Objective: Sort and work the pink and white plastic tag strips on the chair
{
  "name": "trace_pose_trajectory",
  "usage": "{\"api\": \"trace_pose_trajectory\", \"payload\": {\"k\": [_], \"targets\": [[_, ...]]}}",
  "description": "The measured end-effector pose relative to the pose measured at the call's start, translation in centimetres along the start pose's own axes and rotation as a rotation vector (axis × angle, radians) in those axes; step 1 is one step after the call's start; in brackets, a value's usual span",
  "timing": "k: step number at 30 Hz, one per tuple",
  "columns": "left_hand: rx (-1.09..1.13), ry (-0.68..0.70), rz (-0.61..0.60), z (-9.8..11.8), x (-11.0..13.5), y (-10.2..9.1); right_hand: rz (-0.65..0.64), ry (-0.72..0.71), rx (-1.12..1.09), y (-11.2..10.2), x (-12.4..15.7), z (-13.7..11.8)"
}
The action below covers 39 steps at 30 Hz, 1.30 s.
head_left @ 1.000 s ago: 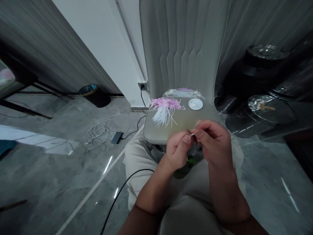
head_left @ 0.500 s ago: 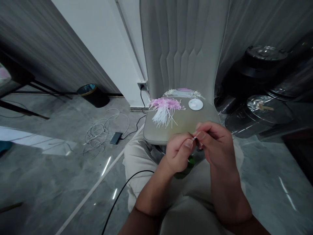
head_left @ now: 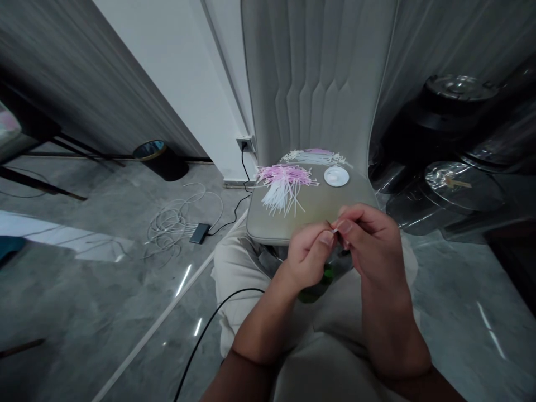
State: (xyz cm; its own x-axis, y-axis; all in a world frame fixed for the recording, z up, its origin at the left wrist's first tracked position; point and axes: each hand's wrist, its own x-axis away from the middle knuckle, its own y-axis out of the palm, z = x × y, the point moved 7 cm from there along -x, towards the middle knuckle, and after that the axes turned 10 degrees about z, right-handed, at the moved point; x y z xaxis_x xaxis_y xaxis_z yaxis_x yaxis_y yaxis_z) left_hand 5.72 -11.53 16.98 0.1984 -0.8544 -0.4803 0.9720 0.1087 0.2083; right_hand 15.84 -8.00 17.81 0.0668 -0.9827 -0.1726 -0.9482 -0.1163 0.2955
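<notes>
Many pink-white strands (head_left: 282, 187) beside a white dish (head_left: 336, 176) on the chair seat (head_left: 318, 218)

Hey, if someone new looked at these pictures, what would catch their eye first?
The tangle of thin pink and white strands on the grey upholstered chair seat stands out first, beside a round white dish. Just below, at the seat's front edge, the left hand and right hand pinch a tiny white piece between them.

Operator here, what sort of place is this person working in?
Probably a room in a home or small office: an upholstered chair, a wall socket, and a small waste bin on a polished grey floor.
</notes>
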Motion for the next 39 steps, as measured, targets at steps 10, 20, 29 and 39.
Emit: {"api": "trace_pose_trajectory", "payload": {"k": [10, 20, 29, 39], "targets": [[-0.024, -0.080, 0.036, -0.53, -0.27, -0.30, 0.080, 0.004, 0.074, -0.17, -0.24, 0.62], [0.012, -0.042, 0.016, -0.48, -0.22, -0.20, 0.035, 0.042, -0.037, 0.07, -0.34, 0.68], [-0.018, -0.038, 0.011, -0.58, -0.26, -0.38, 0.033, 0.047, -0.056, 0.19, -0.58, 1.00], [-0.034, -0.091, 0.011, -1.07, -0.26, -0.21, -0.015, -0.004, -0.047, 0.02, -0.97, 0.86]]}}
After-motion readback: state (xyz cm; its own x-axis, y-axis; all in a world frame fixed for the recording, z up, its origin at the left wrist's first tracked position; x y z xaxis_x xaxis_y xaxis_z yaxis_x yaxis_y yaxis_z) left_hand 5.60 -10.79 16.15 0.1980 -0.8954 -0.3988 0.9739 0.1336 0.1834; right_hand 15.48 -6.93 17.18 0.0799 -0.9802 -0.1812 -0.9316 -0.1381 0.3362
